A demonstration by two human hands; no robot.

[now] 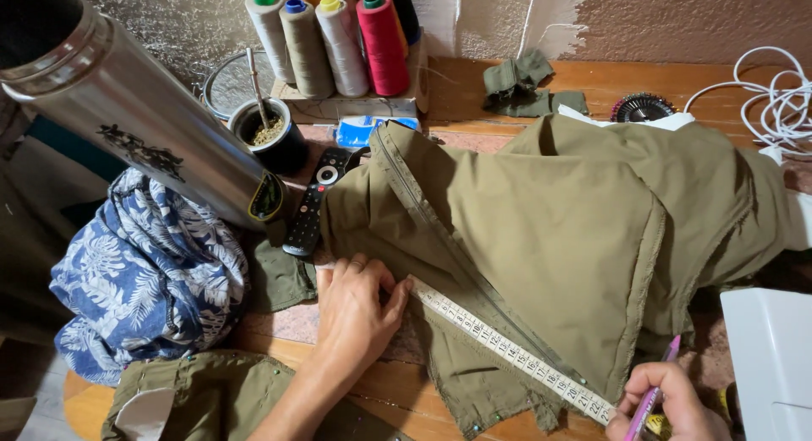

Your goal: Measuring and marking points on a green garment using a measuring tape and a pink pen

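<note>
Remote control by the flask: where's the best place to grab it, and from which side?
Take the remote by its long edges at the upper half, from above. It lies flat; its lower end sits against the cloth, with the flask close on its left.

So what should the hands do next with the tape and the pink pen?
Probably mark the olive fabric at the tape's end: the left hand pins the measuring tape flat along the edge, and the right hand holds the pink pen there.

Olive garment (550, 230) spread flat; white tape measure (507, 350) diagonal along its zipper; purple pen (655, 390)
</note>
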